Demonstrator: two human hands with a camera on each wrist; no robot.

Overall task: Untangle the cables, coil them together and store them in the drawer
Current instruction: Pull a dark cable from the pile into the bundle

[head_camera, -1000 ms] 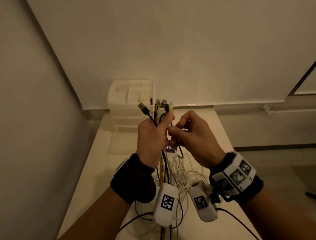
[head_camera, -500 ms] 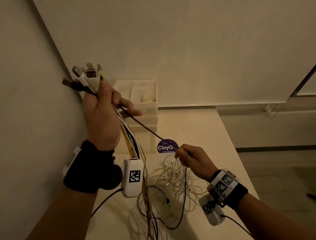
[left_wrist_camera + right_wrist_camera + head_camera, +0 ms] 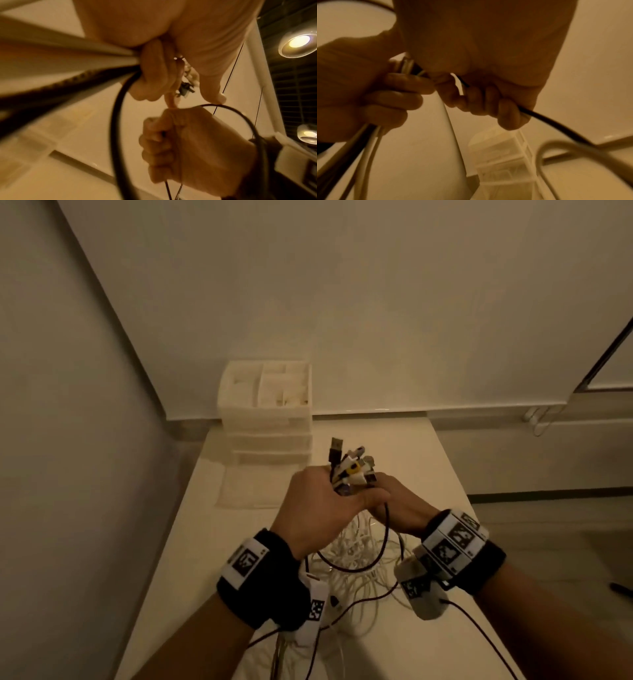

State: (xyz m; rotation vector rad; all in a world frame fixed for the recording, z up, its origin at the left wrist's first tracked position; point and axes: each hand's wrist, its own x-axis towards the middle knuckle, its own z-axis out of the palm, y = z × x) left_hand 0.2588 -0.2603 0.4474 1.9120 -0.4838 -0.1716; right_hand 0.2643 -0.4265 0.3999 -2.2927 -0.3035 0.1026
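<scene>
My left hand (image 3: 320,508) grips a bundle of cable ends (image 3: 349,469), black and white plugs sticking up out of the fist above the table's middle. Close beside it on the right, my right hand (image 3: 399,508) holds a thin black cable (image 3: 386,537) that loops down under both hands. In the right wrist view the fingers (image 3: 488,102) curl round this black cable (image 3: 556,125). The left wrist view shows my left hand (image 3: 154,75) closed on the cables and the black cable (image 3: 118,121) arcing past. A tangle of white cables (image 3: 356,563) lies on the table below.
A white drawer unit (image 3: 270,419) with an open compartmented top stands at the table's (image 3: 205,542) far left against the wall. A pale flat sheet (image 3: 246,487) lies in front of it. The wall runs along the table's left edge; floor lies off to the right.
My left hand came down from high at the left back to the middle with the bundle. My right hand rose to meet it, the black cable now slack in a loop.
</scene>
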